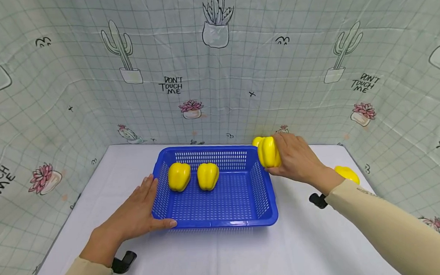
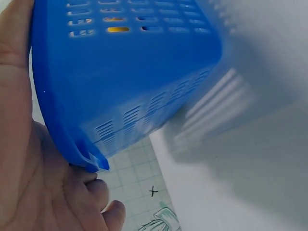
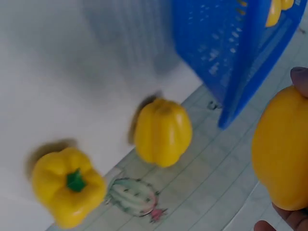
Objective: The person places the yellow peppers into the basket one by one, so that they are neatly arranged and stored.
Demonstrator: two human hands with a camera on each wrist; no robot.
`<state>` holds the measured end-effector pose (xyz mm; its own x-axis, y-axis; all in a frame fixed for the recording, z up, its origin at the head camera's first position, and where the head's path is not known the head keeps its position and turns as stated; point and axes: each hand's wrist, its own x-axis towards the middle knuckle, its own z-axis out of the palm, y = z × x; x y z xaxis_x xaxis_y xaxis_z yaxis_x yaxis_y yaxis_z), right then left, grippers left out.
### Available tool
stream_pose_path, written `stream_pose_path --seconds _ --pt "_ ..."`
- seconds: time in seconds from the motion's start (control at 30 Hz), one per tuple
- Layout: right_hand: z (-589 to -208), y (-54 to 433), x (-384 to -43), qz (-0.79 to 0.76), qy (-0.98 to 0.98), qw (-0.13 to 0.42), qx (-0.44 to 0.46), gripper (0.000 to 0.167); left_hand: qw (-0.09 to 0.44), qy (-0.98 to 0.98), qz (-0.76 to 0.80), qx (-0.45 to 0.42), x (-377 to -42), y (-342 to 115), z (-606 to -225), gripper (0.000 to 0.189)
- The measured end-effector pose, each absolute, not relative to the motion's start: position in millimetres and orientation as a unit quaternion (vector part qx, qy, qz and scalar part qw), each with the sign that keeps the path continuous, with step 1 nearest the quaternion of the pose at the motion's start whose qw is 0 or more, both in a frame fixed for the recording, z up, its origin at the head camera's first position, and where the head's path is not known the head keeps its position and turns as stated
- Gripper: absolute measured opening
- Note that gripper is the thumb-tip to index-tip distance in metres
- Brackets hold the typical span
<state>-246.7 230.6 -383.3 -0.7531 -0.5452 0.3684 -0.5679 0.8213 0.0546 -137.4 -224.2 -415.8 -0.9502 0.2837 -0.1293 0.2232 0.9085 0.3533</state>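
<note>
My right hand (image 1: 293, 156) grips a yellow bell pepper (image 1: 269, 152) at the right rim of a blue slotted plastic basket (image 1: 224, 223). In the right wrist view the held bell pepper (image 3: 279, 149) appears at the right edge, with fingertips at its two ends. Two more yellow bell peppers, a left one (image 1: 179, 177) and a right one (image 1: 208, 176), lie inside the basket on its left half. My left hand (image 1: 136, 212) rests against the basket's near left corner, fingers extended along the left rim and thumb along the front rim.
Outside the basket, one yellow pepper (image 1: 257, 141) shows partly behind the held one, and another (image 1: 347, 174) lies at the table's right side. The right wrist view shows a pepper with a green stem (image 3: 70, 186). A patterned cloth (image 1: 217, 79) walls the white table (image 1: 226, 257).
</note>
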Motion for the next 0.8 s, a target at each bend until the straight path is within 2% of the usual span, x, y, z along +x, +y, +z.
stream_pose_path --seconds 0.3,0.8 --pt "-385.9 175.0 -260.9 0.019 -0.92 0.179 0.349 0.09 0.094 0.971 0.177 0.129 -139.6 -225.7 -416.8 0.136" --pt "-420.5 148.1 -275.4 -0.032 -0.933 0.1 0.343 0.088 0.09 0.972 0.177 0.129 -139.7 -226.5 -419.8 0.139"
